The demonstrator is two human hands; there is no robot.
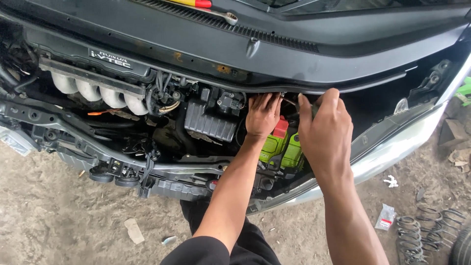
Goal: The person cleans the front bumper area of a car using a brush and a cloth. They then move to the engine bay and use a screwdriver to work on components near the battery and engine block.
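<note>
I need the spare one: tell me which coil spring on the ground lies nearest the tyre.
The right-hand coil spring, lying against the tyre at the frame's lower right corner. The other coil spring lies to its left, farther from the tyre.

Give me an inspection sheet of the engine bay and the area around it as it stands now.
Surface: open engine bay, front bumper off; dirt floor below.
Job's things: green battery with a red terminal cap, partly hidden by the hands.
Clutter: wrench and a red-yellow handle on the cowl; small packet, scraps on the floor.
Hands: left hand flat, fingers reaching behind the battery; right hand above the battery, grip hidden.
Cables: black hoses and wiring beside the intake manifold.
Surroundings: coil springs at lower right; cardboard scraps on the right.
</note>
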